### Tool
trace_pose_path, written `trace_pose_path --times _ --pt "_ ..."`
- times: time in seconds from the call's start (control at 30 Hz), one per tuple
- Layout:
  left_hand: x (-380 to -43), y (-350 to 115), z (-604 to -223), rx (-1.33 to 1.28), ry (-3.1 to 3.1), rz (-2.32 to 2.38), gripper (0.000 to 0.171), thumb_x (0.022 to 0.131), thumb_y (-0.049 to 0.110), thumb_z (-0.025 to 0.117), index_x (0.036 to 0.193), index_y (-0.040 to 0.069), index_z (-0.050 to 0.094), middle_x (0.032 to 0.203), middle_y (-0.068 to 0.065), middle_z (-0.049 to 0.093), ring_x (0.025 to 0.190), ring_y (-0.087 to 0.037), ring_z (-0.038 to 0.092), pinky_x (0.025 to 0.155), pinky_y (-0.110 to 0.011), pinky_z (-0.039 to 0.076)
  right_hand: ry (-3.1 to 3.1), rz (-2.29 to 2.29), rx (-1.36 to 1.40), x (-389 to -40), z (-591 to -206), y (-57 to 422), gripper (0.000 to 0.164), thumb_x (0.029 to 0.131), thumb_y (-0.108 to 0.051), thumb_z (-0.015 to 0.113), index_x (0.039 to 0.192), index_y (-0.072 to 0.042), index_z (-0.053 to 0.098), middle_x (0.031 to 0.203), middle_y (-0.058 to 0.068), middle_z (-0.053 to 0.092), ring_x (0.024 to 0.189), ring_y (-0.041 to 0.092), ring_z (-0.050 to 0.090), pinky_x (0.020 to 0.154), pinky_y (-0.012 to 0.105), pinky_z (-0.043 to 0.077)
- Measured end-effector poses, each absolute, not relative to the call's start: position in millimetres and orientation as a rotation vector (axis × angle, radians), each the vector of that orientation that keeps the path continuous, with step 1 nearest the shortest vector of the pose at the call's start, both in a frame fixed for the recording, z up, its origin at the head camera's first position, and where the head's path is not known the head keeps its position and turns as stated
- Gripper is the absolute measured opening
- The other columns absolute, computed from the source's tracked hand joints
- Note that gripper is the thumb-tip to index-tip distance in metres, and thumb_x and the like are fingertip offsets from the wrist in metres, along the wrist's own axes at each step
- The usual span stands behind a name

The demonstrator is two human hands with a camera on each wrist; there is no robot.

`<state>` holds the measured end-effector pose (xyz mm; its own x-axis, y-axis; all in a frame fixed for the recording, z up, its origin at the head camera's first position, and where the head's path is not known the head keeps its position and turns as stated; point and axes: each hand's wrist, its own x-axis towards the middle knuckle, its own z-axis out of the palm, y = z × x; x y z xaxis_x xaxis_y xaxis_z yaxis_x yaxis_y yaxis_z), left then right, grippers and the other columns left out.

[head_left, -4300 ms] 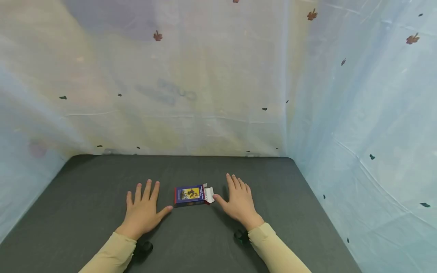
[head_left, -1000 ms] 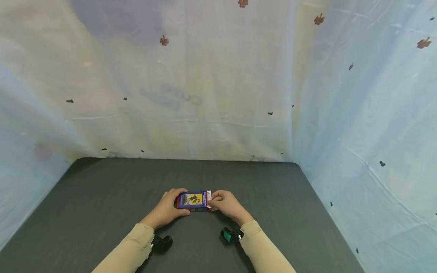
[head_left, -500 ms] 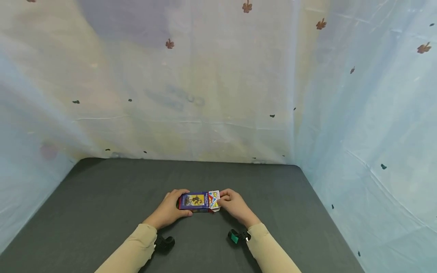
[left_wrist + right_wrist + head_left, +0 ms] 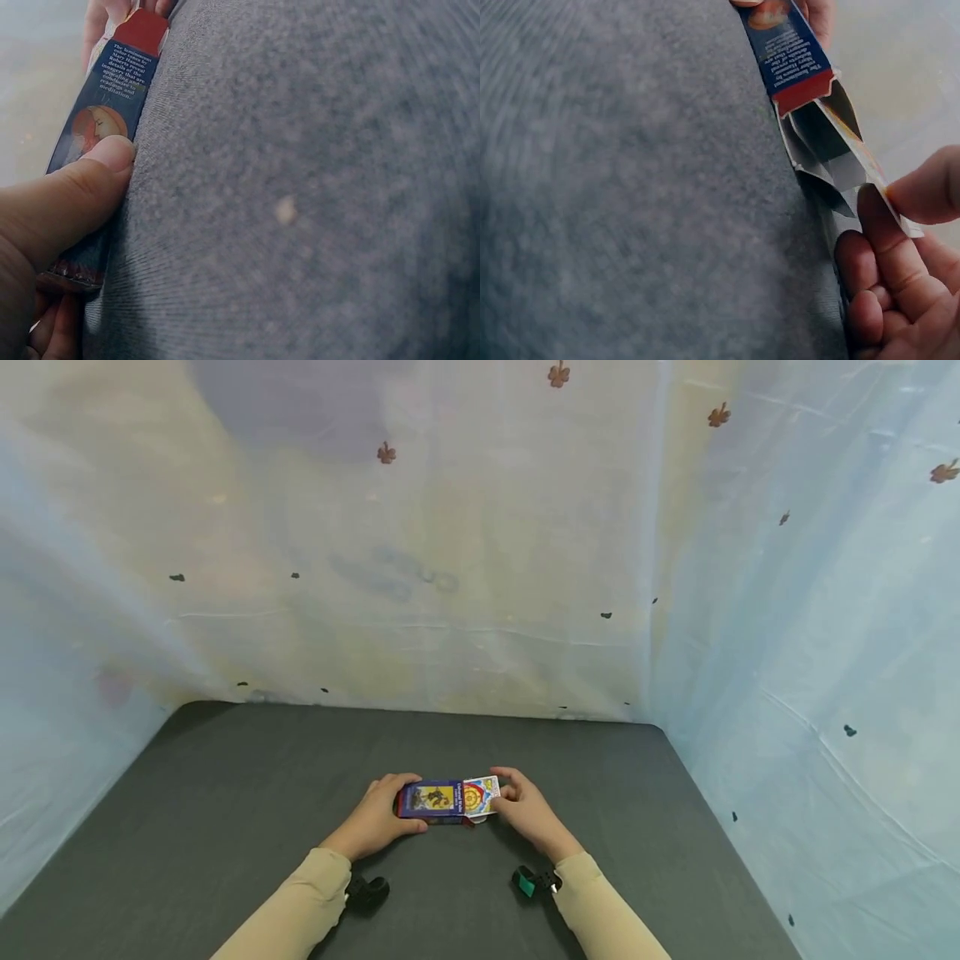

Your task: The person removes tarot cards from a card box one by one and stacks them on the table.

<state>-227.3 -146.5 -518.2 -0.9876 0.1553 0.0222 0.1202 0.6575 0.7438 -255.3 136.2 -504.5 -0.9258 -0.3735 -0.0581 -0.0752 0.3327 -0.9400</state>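
Observation:
A dark blue tarot card box (image 4: 431,799) with a yellow picture lies flat on the table. My left hand (image 4: 373,820) grips its left end, the thumb along the near side in the left wrist view. A colourful card (image 4: 480,795) with a round yellow design sticks out of the box's open right end. My right hand (image 4: 534,817) holds its outer edge. The right wrist view shows thumb and fingers pinching the thin card (image 4: 853,142), with a white flap (image 4: 817,180) under it. Whether more cards are under the top one, I cannot tell.
The dark grey table (image 4: 300,752) extends around both hands. Pale patterned plastic sheeting (image 4: 480,568) hangs behind it and along both sides. Black wrist-camera mounts (image 4: 367,893) sit at both sleeves.
Both hands came from spread beside the box to holding it. My right hand has moved right, drawing the card farther out of the box, while my left hand keeps its grip.

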Motion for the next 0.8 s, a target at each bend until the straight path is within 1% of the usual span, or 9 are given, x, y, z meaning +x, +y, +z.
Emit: trace_pose_path --times 0.13,0.2,0.3,0.4,0.43,0.5,0.63,0.67,0.8 --pt "-227.2 -146.2 -517.6 0.229 2.819 1.267 0.076 0.071 0.037 0.086 0.137 0.024 0.051 0.131 -0.001 0.05 0.108 -0.019 0.043 0.091 -0.045 0.042 2.365 -1.608 -0.429 -255.2 -506.5 136.4 0.056 0.094 -0.01 0.059 0.146 -0.017 0.041 0.09 0.01 0.061 0.063 0.015 0.044 0.055 0.028 0.037" --pt "-227.1 -146.4 -517.6 0.231 2.818 1.269 0.076 0.071 0.036 0.086 0.138 0.023 0.051 0.131 -0.001 0.05 0.108 -0.019 0.043 0.091 -0.045 0.042 2.346 -1.612 -0.431 -252.8 -502.7 135.5 0.055 0.094 -0.009 0.057 0.146 -0.018 0.041 0.094 0.011 0.062 0.068 0.02 0.049 0.057 0.03 0.04" --pt "-227.6 -147.1 -517.8 0.239 2.815 1.274 0.077 0.072 0.036 0.086 0.138 0.022 0.051 0.131 -0.001 0.05 0.108 -0.019 0.042 0.091 -0.045 0.042 2.335 -1.612 -0.431 -251.8 -501.1 134.5 0.052 0.095 -0.009 0.055 0.145 -0.017 0.043 0.102 0.009 0.064 0.076 0.022 0.054 0.061 0.032 0.042" --pt "-228.1 -147.6 -517.2 0.24 2.816 1.27 0.078 0.072 0.037 0.086 0.139 0.022 0.05 0.132 -0.001 0.049 0.109 -0.019 0.042 0.09 -0.045 0.042 2.339 -1.595 -0.421 -252.8 -501.0 133.9 0.048 0.095 -0.012 0.056 0.142 -0.016 0.046 0.104 0.009 0.065 0.078 0.022 0.054 0.062 0.032 0.042" --pt "-228.0 -147.9 -516.9 0.238 2.816 1.266 0.078 0.072 0.037 0.086 0.139 0.022 0.05 0.132 -0.002 0.049 0.109 -0.019 0.042 0.09 -0.046 0.042 2.342 -1.588 -0.423 -254.9 -505.0 134.2 0.047 0.095 -0.014 0.057 0.141 -0.017 0.047 0.104 0.007 0.065 0.078 0.018 0.054 0.062 0.031 0.042" --pt "-227.4 -148.6 -516.0 0.234 2.816 1.257 0.078 0.073 0.037 0.085 0.14 0.021 0.049 0.133 -0.002 0.049 0.109 -0.02 0.042 0.091 -0.046 0.042 2.318 -1.596 -0.434 -255.2 -505.2 133.7 0.045 0.097 -0.017 0.058 0.14 -0.015 0.048 0.105 0.008 0.065 0.083 0.018 0.058 0.066 0.03 0.046" --pt "-227.0 -149.3 -515.9 0.243 2.814 1.251 0.078 0.073 0.037 0.085 0.141 0.022 0.049 0.134 -0.002 0.048 0.111 -0.02 0.042 0.091 -0.046 0.042 2.263 -1.618 -0.454 -254.7 -506.4 134.9 0.043 0.098 -0.023 0.058 0.138 -0.01 0.047 0.112 0.009 0.066 0.098 0.02 0.063 0.077 0.032 0.051" --pt "-227.0 -149.3 -515.9 0.248 2.812 1.254 0.078 0.073 0.036 0.085 0.141 0.023 0.049 0.135 -0.002 0.048 0.111 -0.02 0.042 0.091 -0.046 0.042 2.254 -1.626 -0.462 -254.4 -506.6 135.5 0.043 0.099 -0.023 0.058 0.138 -0.008 0.047 0.112 0.009 0.066 0.099 0.021 0.064 0.078 0.033 0.052" --pt "-227.2 -149.2 -516.9 0.262 2.802 1.274 0.077 0.073 0.036 0.085 0.141 0.024 0.05 0.135 -0.002 0.049 0.112 -0.021 0.042 0.092 -0.047 0.041 2.249 -1.628 -0.446 -254.0 -507.4 137.5 0.042 0.098 -0.026 0.059 0.136 -0.01 0.048 0.111 0.006 0.066 0.099 0.02 0.064 0.078 0.031 0.051"
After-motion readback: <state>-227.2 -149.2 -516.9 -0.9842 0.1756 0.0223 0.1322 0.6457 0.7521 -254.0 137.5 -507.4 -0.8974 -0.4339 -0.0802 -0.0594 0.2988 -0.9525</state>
